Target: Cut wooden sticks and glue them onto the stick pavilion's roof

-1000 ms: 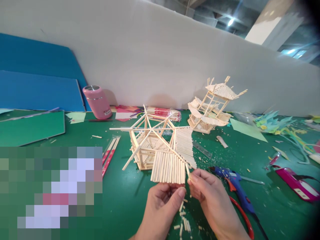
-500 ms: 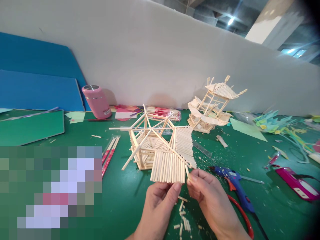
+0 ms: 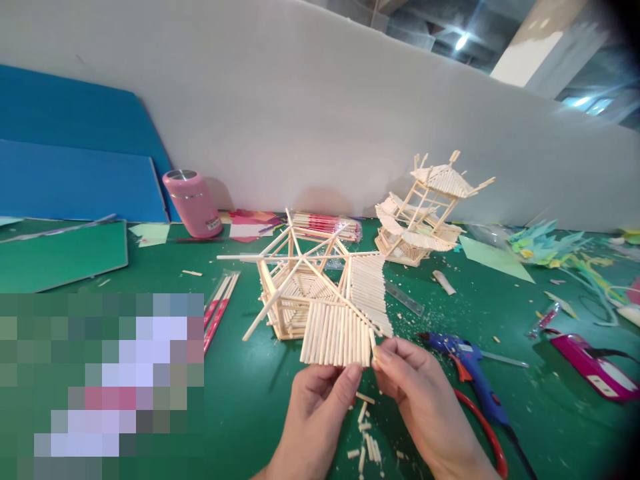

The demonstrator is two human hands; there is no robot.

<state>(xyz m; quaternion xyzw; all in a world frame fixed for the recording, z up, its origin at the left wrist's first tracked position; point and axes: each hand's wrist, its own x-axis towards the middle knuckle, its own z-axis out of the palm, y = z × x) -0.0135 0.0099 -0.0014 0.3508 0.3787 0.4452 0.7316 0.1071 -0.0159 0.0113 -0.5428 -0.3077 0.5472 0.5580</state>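
A half-built pavilion of wooden sticks point(image 3: 300, 293) stands on the green table point(image 3: 260, 393), with two slatted roof panels point(image 3: 340, 333) on its near side. My right hand point(image 3: 420, 393) pinches a short stick at the lower right corner of the near panel. My left hand point(image 3: 320, 413) is just below the panel's bottom edge, its fingertips touching it. Short cut stick pieces point(image 3: 367, 443) lie on the table between my hands.
A finished stick pagoda point(image 3: 425, 213) stands at the back right. A blue glue gun point(image 3: 470, 373) and red-handled cutters point(image 3: 483, 427) lie right of my hands. Also around: pink cup point(image 3: 193, 203), chopstick packs point(image 3: 223, 307), metal ruler point(image 3: 405, 298), pink box point(image 3: 595, 367), paper scraps, blue boards.
My left hand's fingers rose from the cut pieces to the panel's lower edge. My right hand stayed at the panel's corner with the stick.
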